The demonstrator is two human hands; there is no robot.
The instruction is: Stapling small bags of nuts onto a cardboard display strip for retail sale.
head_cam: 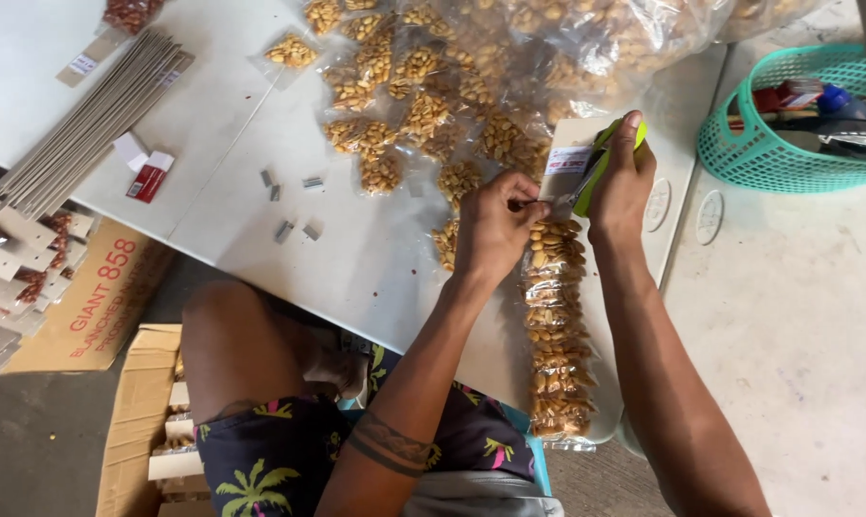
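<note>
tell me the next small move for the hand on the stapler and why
Probably squeeze the green stapler shut with the right hand: its mouth sits at the card header atop the strip of peanut packets, which the left hand pinches in place.

L hand (493, 222) pinches top of peanut-packet strip (555, 325) | R hand (620, 182) grips green stapler (597, 165) at card header (569, 159) | loose packets (394, 105) on white table (213, 163)

A green stapler (600, 163) bites the card top of a long strip of clear peanut packets (555, 325) lying flat.
</note>
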